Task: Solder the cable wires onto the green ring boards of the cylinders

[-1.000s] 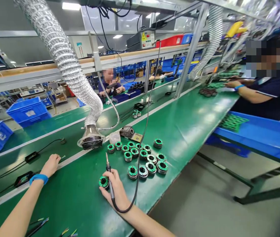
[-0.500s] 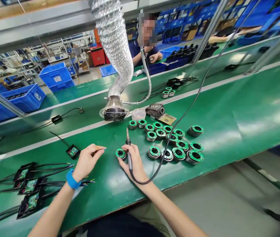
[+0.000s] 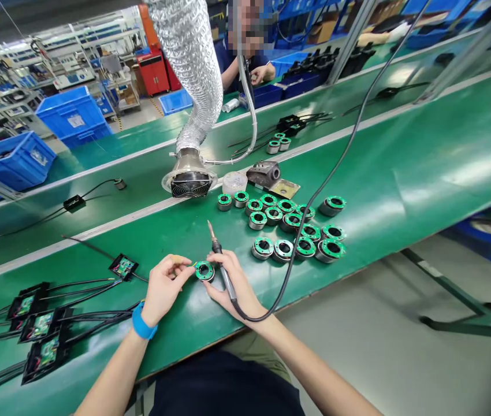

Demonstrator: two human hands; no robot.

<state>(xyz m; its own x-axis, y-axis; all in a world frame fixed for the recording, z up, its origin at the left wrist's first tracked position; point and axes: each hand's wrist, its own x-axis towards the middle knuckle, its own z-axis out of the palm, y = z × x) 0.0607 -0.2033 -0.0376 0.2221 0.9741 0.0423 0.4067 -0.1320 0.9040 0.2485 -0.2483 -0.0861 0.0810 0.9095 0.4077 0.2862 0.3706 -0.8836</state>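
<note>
My left hand [image 3: 163,290] is closed in a pinch on thin wire ends [image 3: 194,264]; a yellowish tip shows beside the fingertips. These meet the left rim of a round stator with a green ring board [image 3: 204,271]. Whether they touch the board I cannot tell. My right hand [image 3: 240,286] is wrapped round a soldering iron [image 3: 223,267], its tip pointing up and away from the stator. The thumb of that hand rests near the stator's lower right side. A black box with a circuit board [image 3: 123,266] lies left of my left hand, its cable running toward my wrist.
Several more stators [image 3: 284,216] stand to the right, with the iron's cord [image 3: 297,245] over them. An iron stand [image 3: 267,175] and a fan hood [image 3: 190,180] are behind. Wired black boxes [image 3: 41,327] lie at left. A co-worker [image 3: 245,60] sits opposite.
My left hand has moved right, bringing the wire ends to the stator. The right hand with the soldering iron and the stator shifted slightly left in view; the camera has tilted down a little.
</note>
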